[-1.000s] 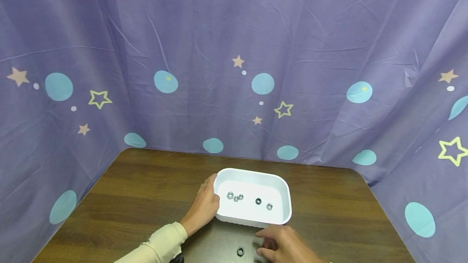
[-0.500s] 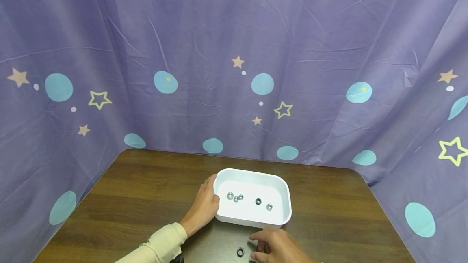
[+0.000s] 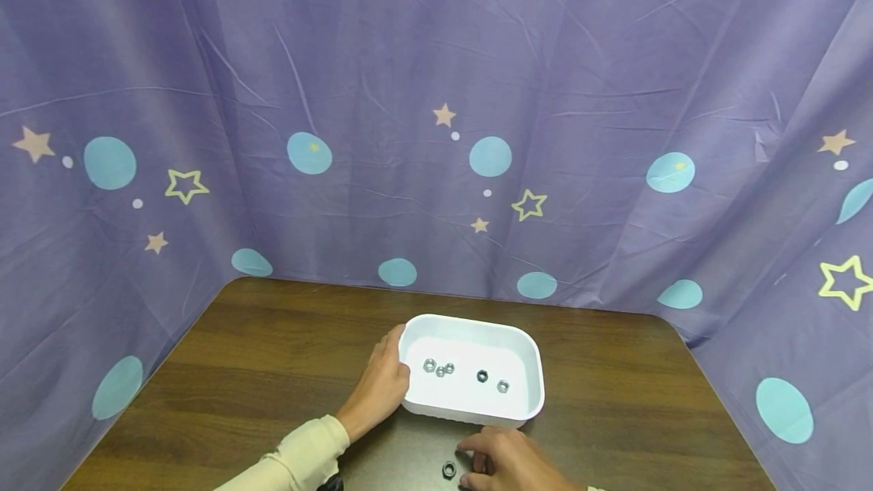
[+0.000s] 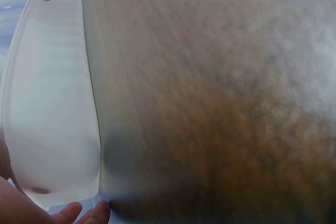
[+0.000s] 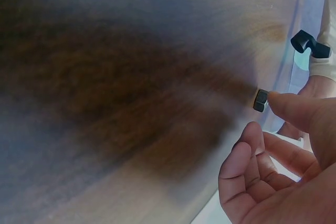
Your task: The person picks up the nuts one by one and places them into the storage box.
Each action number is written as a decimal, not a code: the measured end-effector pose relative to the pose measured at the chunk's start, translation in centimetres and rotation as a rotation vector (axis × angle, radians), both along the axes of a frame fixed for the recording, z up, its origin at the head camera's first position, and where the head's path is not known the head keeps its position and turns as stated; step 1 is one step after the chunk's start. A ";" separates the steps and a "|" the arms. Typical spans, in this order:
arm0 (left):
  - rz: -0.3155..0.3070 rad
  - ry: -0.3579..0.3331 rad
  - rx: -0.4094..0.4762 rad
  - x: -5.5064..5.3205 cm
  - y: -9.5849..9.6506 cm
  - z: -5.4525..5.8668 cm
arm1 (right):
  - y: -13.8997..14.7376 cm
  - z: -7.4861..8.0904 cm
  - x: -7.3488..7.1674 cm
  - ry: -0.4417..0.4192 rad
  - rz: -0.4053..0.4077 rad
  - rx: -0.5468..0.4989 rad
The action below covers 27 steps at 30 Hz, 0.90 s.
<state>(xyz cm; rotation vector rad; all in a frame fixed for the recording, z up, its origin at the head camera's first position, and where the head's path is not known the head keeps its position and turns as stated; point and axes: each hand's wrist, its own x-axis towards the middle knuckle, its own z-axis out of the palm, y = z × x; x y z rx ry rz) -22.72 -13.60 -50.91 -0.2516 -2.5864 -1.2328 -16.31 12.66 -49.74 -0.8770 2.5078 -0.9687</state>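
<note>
A white plastic tray [image 3: 470, 409] stands on the table, and my left hand [image 3: 377, 383] grips its left end with the thumb at the rim. In the left wrist view the tray wall [image 4: 50, 98] fills the left side. Several silver hex nuts [image 3: 430, 364] and one black nut [image 3: 482, 376] lie inside it. Another black hex nut [image 3: 449, 470] sits on the table in front of the tray. Just right of that nut is my right hand [image 3: 511, 461], thumb and forefinger apart. From the right wrist, the thumb tip appears close beside the nut [image 5: 260, 100]; contact is unclear.
The brown wooden table [image 3: 286, 354] extends left, right and behind the tray. A purple curtain [image 3: 382, 195] with stars and dots hangs around its back and sides. A black strap piece [image 5: 310, 44] shows at the left sleeve.
My right hand has slid left, toward the black nut on the table. The left hand, tray and nuts stay in place.
</note>
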 end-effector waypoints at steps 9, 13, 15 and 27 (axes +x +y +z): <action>-0.001 -0.007 0.000 0.0 0.0 0.0 | -0.5 -0.2 -0.2 -0.012 0.016 0.014; -0.001 0.000 -0.002 0.0 0.0 0.0 | -0.7 -0.4 -0.2 0.041 0.034 0.046; -0.001 0.005 -0.001 -0.1 0.0 0.0 | -0.9 -0.5 -0.2 0.080 0.045 0.058; -0.002 0.002 -0.001 0.0 -0.1 0.0 | -1.7 -0.7 -0.2 0.152 0.066 0.057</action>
